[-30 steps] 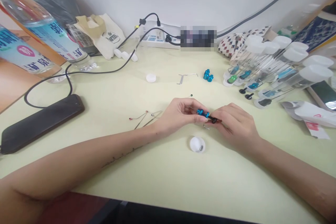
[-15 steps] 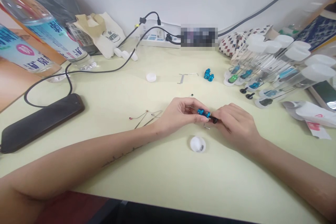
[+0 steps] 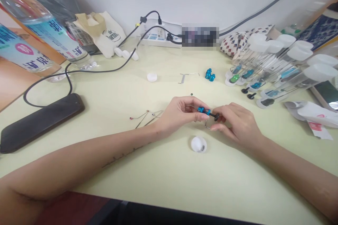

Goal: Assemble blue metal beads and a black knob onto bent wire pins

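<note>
My left hand pinches a thin wire threaded with small blue beads just above the pale green table. My right hand pinches the same wire at its other end, where a black bead sits, and a bent wire end pokes out below its fingers. Both hands meet at the table's middle, fingertips nearly touching. A white cap with a tiny bead in it lies just in front of them.
Loose wires lie left of my hands. Farther back are a bent wire, two blue beads and a white cap. Clear tubes with white caps lie right. A black phone, cable and water bottles sit left.
My right hand has slid slightly right along the wire, so the black bead and a bent wire end now show between the hands. The left hand has stayed nearly still.
</note>
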`<state>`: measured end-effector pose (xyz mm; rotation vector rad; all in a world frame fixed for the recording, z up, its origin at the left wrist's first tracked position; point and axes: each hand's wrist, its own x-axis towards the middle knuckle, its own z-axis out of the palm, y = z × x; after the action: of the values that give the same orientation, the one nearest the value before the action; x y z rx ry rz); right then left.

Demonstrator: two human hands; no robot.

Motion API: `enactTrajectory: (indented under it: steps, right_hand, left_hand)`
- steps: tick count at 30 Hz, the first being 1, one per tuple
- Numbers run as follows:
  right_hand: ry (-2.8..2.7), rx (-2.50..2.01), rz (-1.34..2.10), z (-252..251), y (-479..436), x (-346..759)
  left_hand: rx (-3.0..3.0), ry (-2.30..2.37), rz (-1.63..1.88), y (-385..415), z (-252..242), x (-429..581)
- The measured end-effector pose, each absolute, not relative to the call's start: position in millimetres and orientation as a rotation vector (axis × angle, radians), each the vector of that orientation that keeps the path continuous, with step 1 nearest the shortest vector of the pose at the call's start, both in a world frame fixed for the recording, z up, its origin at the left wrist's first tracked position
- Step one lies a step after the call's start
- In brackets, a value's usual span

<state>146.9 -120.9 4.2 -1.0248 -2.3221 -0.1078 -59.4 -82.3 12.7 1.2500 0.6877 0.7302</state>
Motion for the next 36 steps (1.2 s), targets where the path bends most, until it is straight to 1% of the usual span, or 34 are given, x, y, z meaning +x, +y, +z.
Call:
enactTrajectory:
  steps: [7,12,19,26,32,36]
  right_hand:
    - [-2.331,-0.984,-0.169,5.2,-121.0,144.4]
    - [-2.267,-0.982,-0.326,0.0,-120.4,144.3]
    - [-2.342,-0.963,-0.187,4.8,-120.7,145.4]
    - [-2.281,-0.946,-0.352,2.4,-121.0,143.6]
    - [-2.333,-0.968,-0.207,3.7,-121.4,144.9]
    - [-2.335,-0.954,-0.272,4.4,-121.5,144.5]
  left_hand:
    - [1.259,0.695,0.723,-81.9,12.0,-59.6]
    - [1.248,0.681,0.749,-81.5,11.6,-59.7]
    - [1.31,0.698,0.706,-81.9,12.6,-60.0]
    - [1.258,0.677,0.738,-81.6,13.4,-59.5]
    - [1.308,0.702,0.697,-82.4,13.9,-59.5]
    - [1.311,0.692,0.704,-81.7,12.6,-59.9]
